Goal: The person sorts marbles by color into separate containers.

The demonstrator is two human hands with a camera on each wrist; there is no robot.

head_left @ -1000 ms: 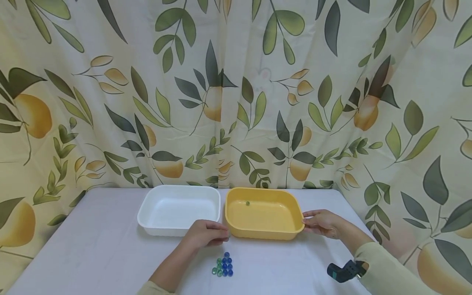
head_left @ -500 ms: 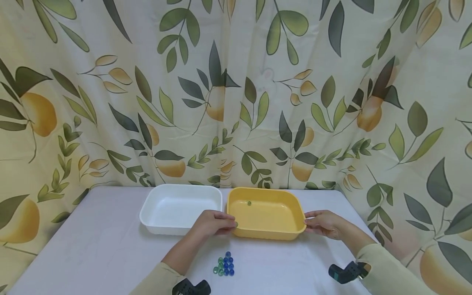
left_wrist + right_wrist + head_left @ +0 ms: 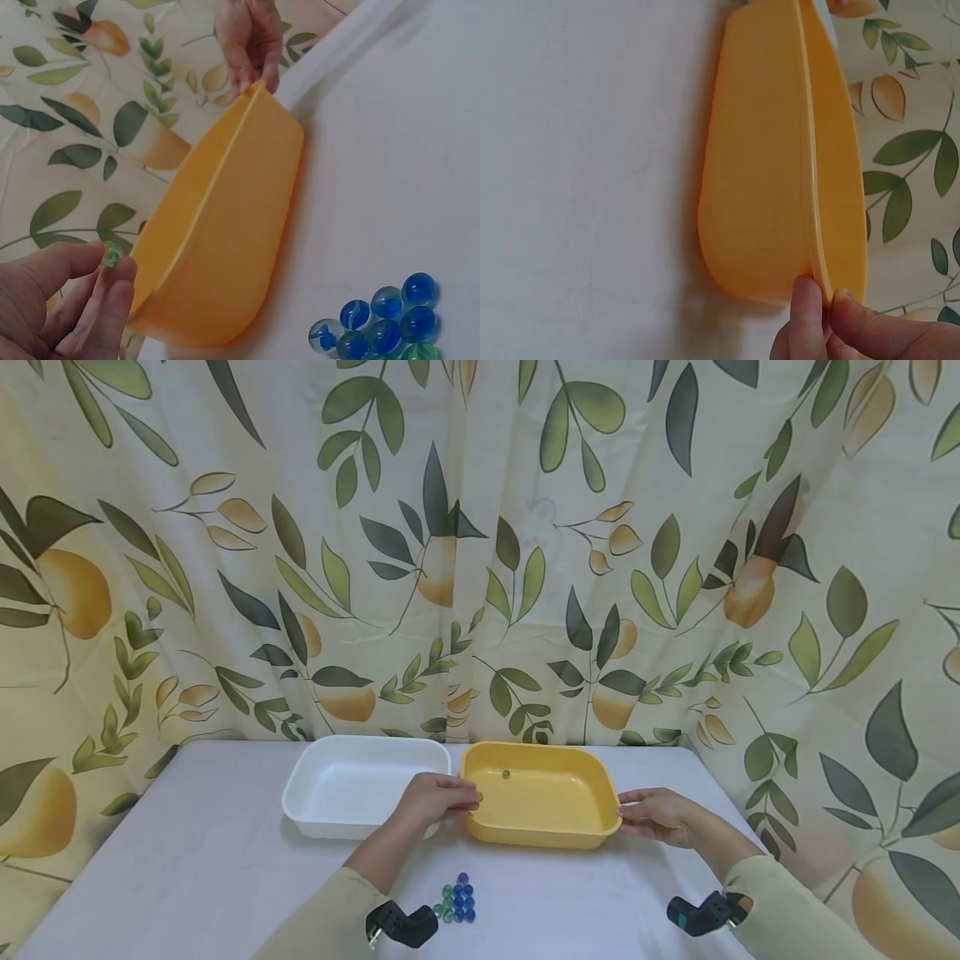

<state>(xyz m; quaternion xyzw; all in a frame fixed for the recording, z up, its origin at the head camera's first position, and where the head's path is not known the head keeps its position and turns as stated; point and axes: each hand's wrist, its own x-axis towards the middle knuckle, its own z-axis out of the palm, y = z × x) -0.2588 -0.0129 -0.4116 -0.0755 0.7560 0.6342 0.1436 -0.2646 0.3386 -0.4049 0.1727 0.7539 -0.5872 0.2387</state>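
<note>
My left hand (image 3: 435,797) is at the left rim of the yellow tray (image 3: 546,814). Between its thumb and finger it pinches a green glass marble (image 3: 112,253), best seen in the left wrist view. On the other side, my right hand (image 3: 660,816) grips the tray's right rim, thumb on one face and fingers on the other, as the right wrist view shows. One greenish marble (image 3: 506,774) lies inside the yellow tray toward the back left. In front of the trays, several blue marbles (image 3: 459,903) and green marbles (image 3: 447,902) sit in a tight cluster on the table.
A white tray (image 3: 337,828) stands just left of the yellow one, partly behind my left hand. Behind the white-covered table (image 3: 187,877) hangs a leaf-patterned curtain (image 3: 480,568). Dark wrist cameras are strapped on both sleeves.
From in front of the gap between the trays, my left hand has moved right and forward to the yellow tray's left rim with the marble. My right hand stays on the tray.
</note>
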